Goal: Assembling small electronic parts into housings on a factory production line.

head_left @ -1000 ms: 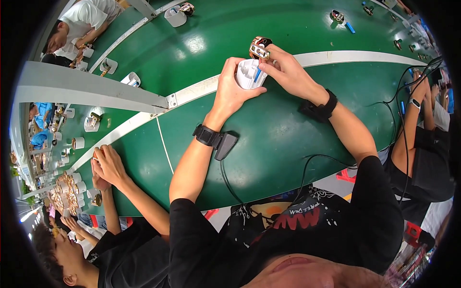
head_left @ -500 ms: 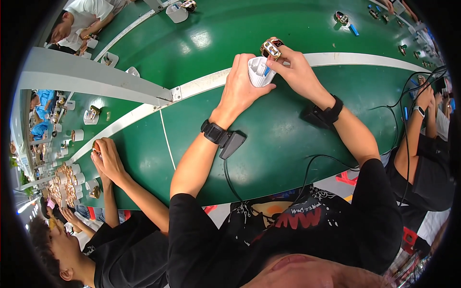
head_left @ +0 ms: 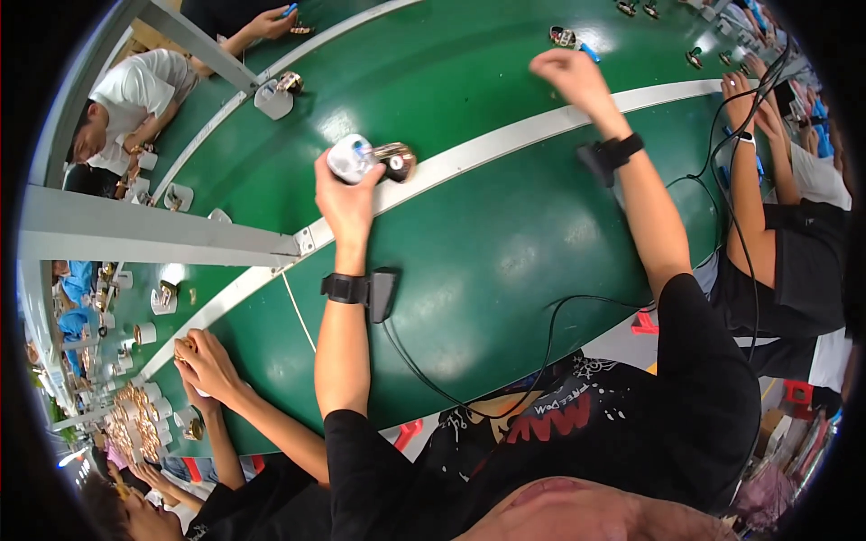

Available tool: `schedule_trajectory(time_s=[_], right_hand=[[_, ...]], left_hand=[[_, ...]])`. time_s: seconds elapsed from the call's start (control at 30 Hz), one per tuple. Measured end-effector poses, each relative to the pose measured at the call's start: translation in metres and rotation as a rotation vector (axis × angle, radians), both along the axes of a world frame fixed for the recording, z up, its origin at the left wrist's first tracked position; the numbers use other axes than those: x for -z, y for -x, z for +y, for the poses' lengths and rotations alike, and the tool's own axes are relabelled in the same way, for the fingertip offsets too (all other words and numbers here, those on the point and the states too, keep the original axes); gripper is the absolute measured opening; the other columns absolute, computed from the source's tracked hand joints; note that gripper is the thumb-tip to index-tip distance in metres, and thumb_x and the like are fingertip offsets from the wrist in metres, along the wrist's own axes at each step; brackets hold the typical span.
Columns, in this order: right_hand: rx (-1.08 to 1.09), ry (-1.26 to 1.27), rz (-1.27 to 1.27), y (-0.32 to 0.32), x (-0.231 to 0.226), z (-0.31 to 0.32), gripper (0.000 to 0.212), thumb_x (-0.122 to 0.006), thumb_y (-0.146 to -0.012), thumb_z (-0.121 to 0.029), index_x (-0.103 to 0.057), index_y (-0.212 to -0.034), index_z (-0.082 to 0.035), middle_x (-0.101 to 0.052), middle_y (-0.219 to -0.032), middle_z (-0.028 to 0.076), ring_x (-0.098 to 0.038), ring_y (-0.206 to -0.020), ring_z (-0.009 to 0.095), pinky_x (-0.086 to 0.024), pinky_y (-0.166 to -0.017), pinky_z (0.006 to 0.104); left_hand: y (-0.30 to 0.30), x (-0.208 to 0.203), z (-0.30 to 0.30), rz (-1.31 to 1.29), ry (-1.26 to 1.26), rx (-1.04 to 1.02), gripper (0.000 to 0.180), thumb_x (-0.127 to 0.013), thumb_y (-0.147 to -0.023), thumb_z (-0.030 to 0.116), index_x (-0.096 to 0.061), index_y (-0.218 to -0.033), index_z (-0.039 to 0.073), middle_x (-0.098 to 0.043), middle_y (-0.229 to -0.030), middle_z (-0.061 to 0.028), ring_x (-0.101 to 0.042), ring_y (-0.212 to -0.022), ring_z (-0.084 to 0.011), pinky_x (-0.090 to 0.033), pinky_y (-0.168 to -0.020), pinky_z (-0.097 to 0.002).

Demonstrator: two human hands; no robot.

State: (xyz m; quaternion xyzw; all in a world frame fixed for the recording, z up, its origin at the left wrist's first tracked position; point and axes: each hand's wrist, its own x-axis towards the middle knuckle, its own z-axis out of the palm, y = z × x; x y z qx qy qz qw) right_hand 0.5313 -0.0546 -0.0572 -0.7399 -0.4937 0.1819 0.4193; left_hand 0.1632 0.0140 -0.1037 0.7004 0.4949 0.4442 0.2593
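My left hand is closed around a small white cup, holding it over the white rail. A blue item shows in the cup's mouth. At the cup's right side hangs a gold-and-dark wristwatch, slightly blurred; whether the hand also pinches it cannot be told. My right hand is raised over the far green surface with nothing in it, fingers loosely bent and apart from the thumb. Just beyond it lie another gold-and-dark watch and a blue strip.
A white rail divides the green table. A grey post stands at left. Black cables run from my wrist devices. A neighbour's hands work at left, another's at right. Across stands a white cup.
My left hand has moved left with the white cup. My right hand has let go of the watch, now at the cup, and moved up toward the watch on the far surface.
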Motion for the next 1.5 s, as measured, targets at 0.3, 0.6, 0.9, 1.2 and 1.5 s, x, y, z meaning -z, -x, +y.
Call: schedule_trajectory(time_s=[0.3, 0.6, 0.9, 1.2, 1.5], right_hand=[[0.208, -0.139, -0.171, -0.172, 0.086, 0.0, 0.054, -0.068, -0.084, -0.032, -0.058, -0.131, -0.008, -0.06, -0.127, 0.021, -0.055, -0.12, 0.032, -0.042, -0.101, 0.0381], [0.115, 0.064, -0.491, -0.138, 0.061, 0.003, 0.039, -0.07, -0.081, -0.025, -0.065, -0.117, -0.009, -0.065, -0.117, 0.018, -0.062, -0.106, 0.033, -0.047, -0.094, 0.0397], [0.118, 0.08, -0.234, -0.104, 0.041, 0.002, 0.029, -0.069, -0.079, -0.023, -0.065, -0.099, -0.003, -0.067, -0.081, 0.007, -0.063, -0.069, 0.017, -0.05, -0.064, 0.031], [-0.377, -0.008, 1.305, 0.02, 0.001, -0.033, 0.033, -0.049, -0.095, -0.026, -0.062, -0.112, -0.001, -0.053, -0.089, 0.0, -0.046, -0.066, 0.009, -0.04, -0.063, 0.0235], [-0.929, 0.281, 0.502, 0.107, 0.011, -0.056, 0.021, -0.061, -0.091, -0.016, -0.07, -0.102, -0.001, -0.068, -0.095, 0.005, -0.059, -0.078, 0.01, -0.047, -0.071, 0.0245]], left_hand=[[0.021, 0.004, 0.02, 0.024, 0.028, -0.252, 0.078, -0.08, -0.07, 0.01, -0.037, -0.134, -0.002, -0.06, -0.117, -0.0234, -0.06, -0.106, -0.0363, -0.046, -0.094, -0.042], [0.02, -0.004, 0.005, 0.048, -0.233, -0.351, 0.077, -0.068, -0.07, 0.004, -0.029, -0.137, -0.005, -0.04, -0.134, -0.0259, -0.039, -0.126, -0.0398, -0.027, -0.109, -0.0468], [0.012, -0.009, 0.001, -0.008, -0.469, -0.406, 0.062, -0.064, -0.071, 0.002, -0.037, -0.127, -0.005, -0.04, -0.126, -0.0227, -0.034, -0.119, -0.0387, -0.024, -0.104, -0.0507], [0.013, -0.011, 0.003, -0.013, -0.492, -0.38, 0.053, -0.061, -0.074, 0.005, -0.04, -0.123, -0.004, -0.04, -0.124, -0.0209, -0.035, -0.118, -0.0368, -0.025, -0.102, -0.0488], [0.009, -0.015, -0.021, 0.18, -0.641, -0.035, 0.032, -0.063, -0.074, 0.003, -0.055, -0.105, 0.001, -0.053, -0.113, -0.015, -0.047, -0.108, -0.0319, -0.036, -0.095, -0.0429]])
